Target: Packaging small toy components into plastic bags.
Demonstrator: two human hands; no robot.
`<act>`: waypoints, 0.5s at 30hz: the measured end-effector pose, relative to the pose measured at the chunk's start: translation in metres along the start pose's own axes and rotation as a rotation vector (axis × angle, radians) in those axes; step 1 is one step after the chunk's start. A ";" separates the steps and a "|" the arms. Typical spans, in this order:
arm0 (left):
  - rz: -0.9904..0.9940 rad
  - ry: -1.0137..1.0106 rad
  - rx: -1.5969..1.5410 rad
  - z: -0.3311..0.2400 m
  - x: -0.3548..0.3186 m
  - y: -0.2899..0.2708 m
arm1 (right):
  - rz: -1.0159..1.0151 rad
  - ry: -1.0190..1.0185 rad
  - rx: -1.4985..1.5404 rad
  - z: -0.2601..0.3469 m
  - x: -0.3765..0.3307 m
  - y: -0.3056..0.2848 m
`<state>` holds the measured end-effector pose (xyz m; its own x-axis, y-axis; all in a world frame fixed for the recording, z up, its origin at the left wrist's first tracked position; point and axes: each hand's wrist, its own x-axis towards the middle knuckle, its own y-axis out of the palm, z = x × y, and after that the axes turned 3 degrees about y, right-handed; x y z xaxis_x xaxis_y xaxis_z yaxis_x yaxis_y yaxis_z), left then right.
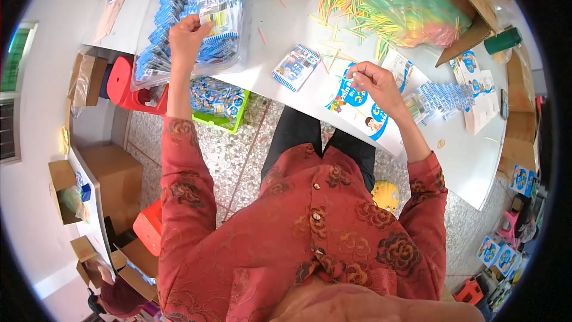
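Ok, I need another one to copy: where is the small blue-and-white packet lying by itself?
In the head view, the small packet lies on the white table near its front edge, between the two hands, nearer the right hand.

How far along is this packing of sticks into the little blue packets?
Done, it seems: a short row of blue-and-white packets lies right of the hands, and a green crate under the white table holds more. In hand: the right hand pinches thin sticks over a printed card; the left hand grips a packet from the clear-bagged stack. Left: a big heap of coloured sticks.
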<state>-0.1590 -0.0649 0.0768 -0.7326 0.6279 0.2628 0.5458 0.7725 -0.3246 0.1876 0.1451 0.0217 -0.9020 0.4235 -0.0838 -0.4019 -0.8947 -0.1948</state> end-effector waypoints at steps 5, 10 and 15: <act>-0.047 0.065 0.304 0.012 0.011 0.002 | 0.007 0.029 -0.040 -0.001 -0.009 0.003; -0.101 0.164 0.674 0.001 0.003 0.007 | -0.011 0.014 -0.191 -0.006 -0.005 -0.002; -0.330 0.519 0.693 -0.062 -0.040 0.042 | -0.094 -0.031 -0.345 -0.007 0.006 -0.007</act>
<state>-0.0815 -0.0521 0.1088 -0.4422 0.4792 0.7582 -0.1456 0.7957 -0.5879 0.1867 0.1550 0.0159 -0.8700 0.4925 -0.0214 -0.4112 -0.7490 -0.5196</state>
